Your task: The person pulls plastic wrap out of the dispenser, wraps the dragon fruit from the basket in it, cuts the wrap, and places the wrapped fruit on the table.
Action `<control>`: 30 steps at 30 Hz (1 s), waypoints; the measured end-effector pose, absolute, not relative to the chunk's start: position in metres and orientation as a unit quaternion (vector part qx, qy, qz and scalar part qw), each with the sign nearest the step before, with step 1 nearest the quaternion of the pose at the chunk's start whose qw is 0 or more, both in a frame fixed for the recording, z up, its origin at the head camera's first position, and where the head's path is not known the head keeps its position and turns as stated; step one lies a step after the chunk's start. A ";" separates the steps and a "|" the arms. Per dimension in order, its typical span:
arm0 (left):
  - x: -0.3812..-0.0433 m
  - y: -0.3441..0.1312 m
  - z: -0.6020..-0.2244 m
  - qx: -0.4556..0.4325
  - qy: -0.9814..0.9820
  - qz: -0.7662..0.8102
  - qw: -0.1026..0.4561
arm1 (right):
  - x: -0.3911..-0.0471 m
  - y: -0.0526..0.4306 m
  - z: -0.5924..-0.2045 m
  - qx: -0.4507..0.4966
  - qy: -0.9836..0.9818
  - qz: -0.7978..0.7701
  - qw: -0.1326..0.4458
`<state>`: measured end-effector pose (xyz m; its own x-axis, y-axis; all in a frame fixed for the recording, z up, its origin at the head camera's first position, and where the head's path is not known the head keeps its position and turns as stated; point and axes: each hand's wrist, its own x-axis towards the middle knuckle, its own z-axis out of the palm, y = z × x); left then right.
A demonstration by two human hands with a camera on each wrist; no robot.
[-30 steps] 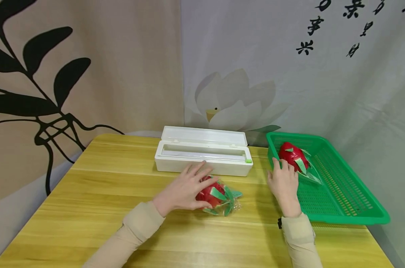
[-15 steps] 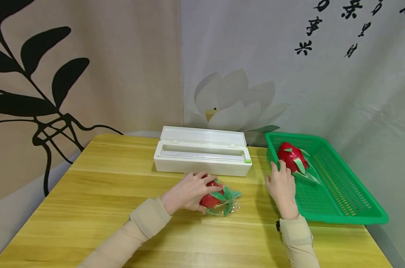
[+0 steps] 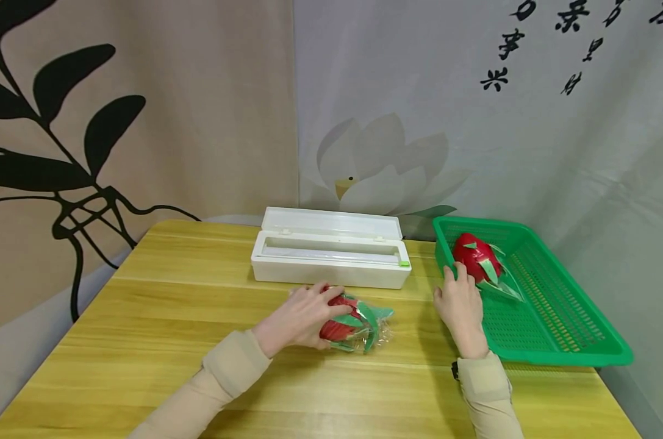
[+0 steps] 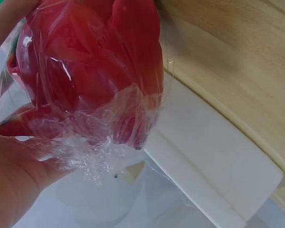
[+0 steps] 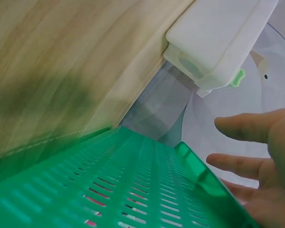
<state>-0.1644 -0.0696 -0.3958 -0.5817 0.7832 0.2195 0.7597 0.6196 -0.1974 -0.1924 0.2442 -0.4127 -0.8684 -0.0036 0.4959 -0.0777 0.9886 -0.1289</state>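
Note:
A red dragon fruit (image 3: pixel 338 330) with green scales, wrapped in clear film, is on the wooden table in front of the white box. My left hand (image 3: pixel 295 320) grips it from the left, fingers curled over its top. In the left wrist view, crumpled film (image 4: pixel 92 147) bunches at one end of the fruit. My right hand (image 3: pixel 463 308) is at the left rim of the green basket (image 3: pixel 562 358), thumb and fingers apart and fairly straight in the right wrist view. Just beyond those fingertips, a second dragon fruit (image 3: pixel 471 253) lies inside the basket.
The white cling-film dispenser box (image 3: pixel 331 274) stands at the back of the table (image 3: pixel 161 341) with its lid (image 3: pixel 331 222) raised. A small green slider (image 3: pixel 404 264) sits at its right end. A printed curtain (image 3: pixel 216 122) hangs behind the table.
My left hand, earlier spread over the dragon fruit, has curled its fingers round it and turned it slightly to the left. The right hand stays at the basket rim.

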 end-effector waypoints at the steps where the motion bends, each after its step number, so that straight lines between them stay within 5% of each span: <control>1: -0.164 -0.070 -0.396 -0.432 -0.890 0.037 0.143 | -0.193 0.244 -0.413 0.022 -0.963 0.072 0.258; 30: -0.146 -0.171 -0.394 -0.245 -0.960 -0.041 0.129 | -0.192 0.244 -0.412 0.018 -0.965 0.081 0.247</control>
